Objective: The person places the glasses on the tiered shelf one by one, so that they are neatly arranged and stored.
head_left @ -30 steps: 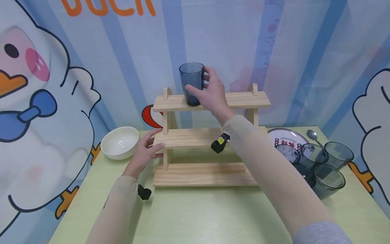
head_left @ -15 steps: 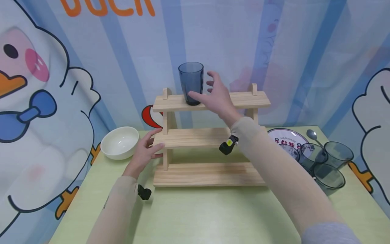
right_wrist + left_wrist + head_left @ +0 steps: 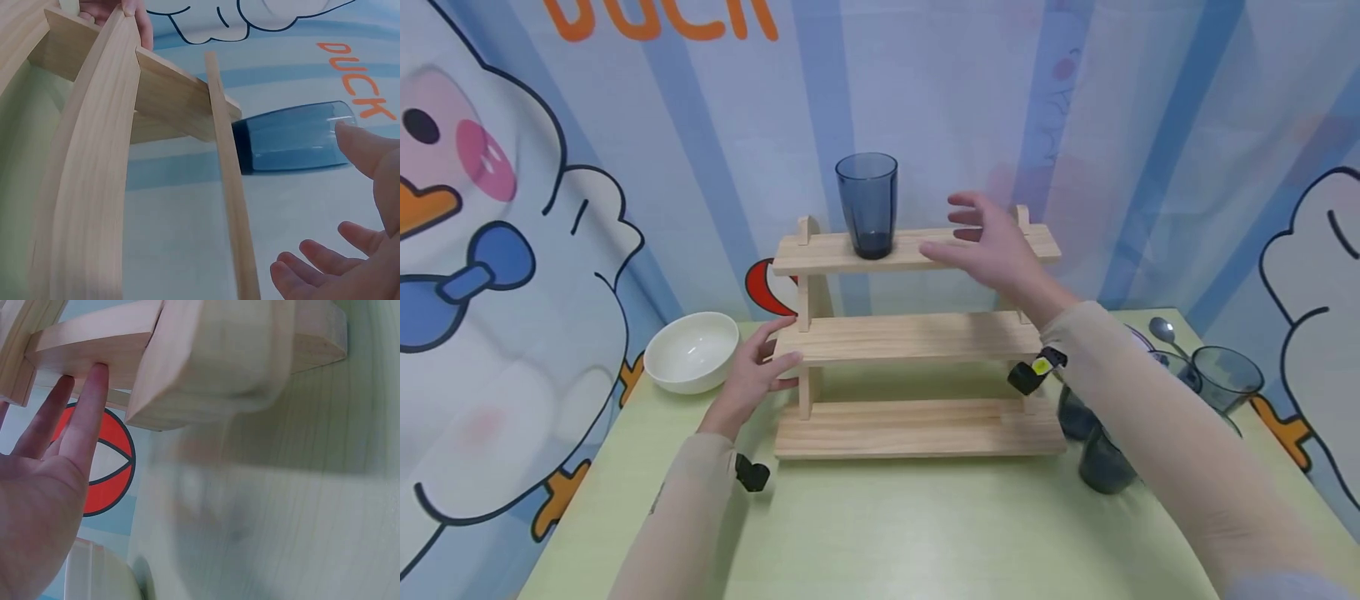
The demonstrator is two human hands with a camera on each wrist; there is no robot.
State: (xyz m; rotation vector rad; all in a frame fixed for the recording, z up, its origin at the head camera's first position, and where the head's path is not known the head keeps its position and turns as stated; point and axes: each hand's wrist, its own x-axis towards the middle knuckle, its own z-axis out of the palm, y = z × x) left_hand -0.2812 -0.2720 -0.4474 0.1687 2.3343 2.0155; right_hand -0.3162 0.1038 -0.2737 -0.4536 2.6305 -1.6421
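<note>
A blue tinted glass (image 3: 868,204) stands upright on the top board of a three-tier wooden shelf rack (image 3: 917,337). To its right, my right hand (image 3: 992,242) hovers over the top board, apart from the glass, fingers spread and holding nothing. The right wrist view shows the same glass (image 3: 297,140) with a gap to my thumb and fingers. At the rack's left side my left hand (image 3: 752,375) holds the end of the middle board, thumb at its front and fingers behind. In the left wrist view, two straight fingertips touch the side support (image 3: 94,356).
A white bowl (image 3: 692,352) sits left of the rack on the pale green table (image 3: 917,533). Several tinted glasses (image 3: 1225,375) stand at the right, partly hidden by my right forearm. A spoon (image 3: 1162,330) and a mostly covered plate lie there too. A printed curtain (image 3: 737,150) hangs behind.
My right hand has let go of the glass and moved right, away from it. The glass stays on the top board. My left hand has not moved.
</note>
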